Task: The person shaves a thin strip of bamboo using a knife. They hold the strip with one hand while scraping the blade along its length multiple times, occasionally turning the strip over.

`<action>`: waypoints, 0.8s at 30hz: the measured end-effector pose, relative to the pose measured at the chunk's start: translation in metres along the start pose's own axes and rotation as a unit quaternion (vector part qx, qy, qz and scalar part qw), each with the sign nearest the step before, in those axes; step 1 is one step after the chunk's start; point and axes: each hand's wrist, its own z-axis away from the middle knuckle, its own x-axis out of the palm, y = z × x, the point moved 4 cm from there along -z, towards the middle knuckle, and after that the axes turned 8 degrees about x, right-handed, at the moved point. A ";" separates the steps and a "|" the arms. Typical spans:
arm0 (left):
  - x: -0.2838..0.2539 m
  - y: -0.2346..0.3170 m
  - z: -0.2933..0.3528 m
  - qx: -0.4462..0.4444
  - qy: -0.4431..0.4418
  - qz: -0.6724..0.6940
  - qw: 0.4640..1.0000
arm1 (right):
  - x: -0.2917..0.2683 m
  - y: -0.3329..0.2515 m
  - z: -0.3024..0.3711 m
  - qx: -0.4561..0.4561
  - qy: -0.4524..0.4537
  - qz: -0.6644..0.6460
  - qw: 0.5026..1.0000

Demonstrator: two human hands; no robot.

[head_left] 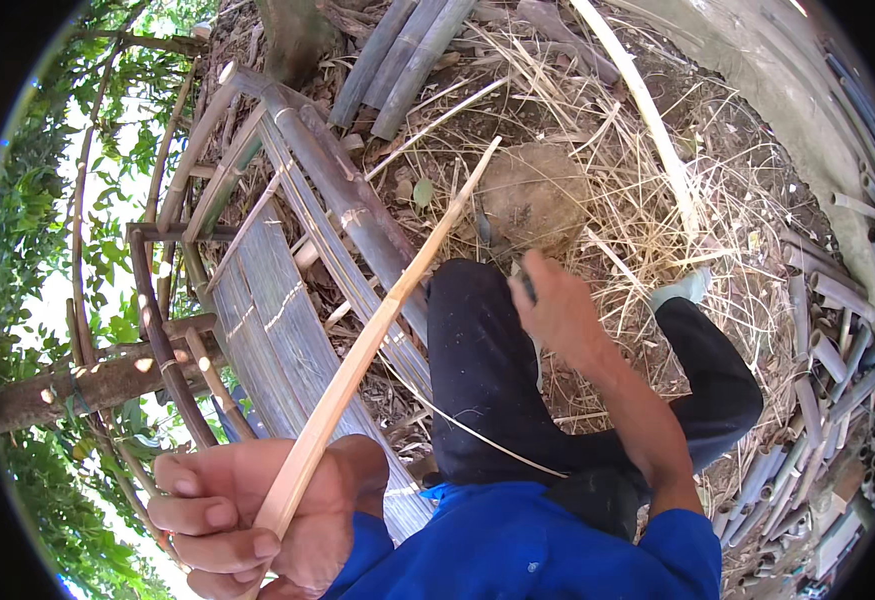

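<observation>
A long pale bamboo strip (362,352) slants up and away from my left hand (257,510), its narrow tip reaching beyond my knee. The left palm is turned up, with the fingers curled around the strip's near end. By my bent knee, my right hand (562,315) is closed around a dark-handled knife (528,287), mostly covered by the fingers. A greyish blade-like piece shows just ahead of that hand, beside a round wooden stump (537,195). The right hand and the strip are apart.
A bamboo bench (282,320) stands to my left. Dark bamboo poles (407,60) lie at the far side, and straw-like shavings (627,180) cover the ground. Many cut bamboo pieces (837,350) are piled at the right, below a pale wall (777,100).
</observation>
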 end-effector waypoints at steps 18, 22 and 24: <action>-0.006 0.006 0.021 -0.061 0.114 -0.037 0.991 | -0.050 -0.104 0.072 -0.220 0.022 -0.003 0.975; 0.002 0.000 0.015 0.000 0.048 -0.058 0.997 | -0.028 -0.058 0.032 -0.073 -0.008 0.031 0.997; 0.001 -0.001 0.015 0.004 0.044 -0.035 0.998 | -0.025 -0.058 0.042 -0.064 -0.024 0.017 0.998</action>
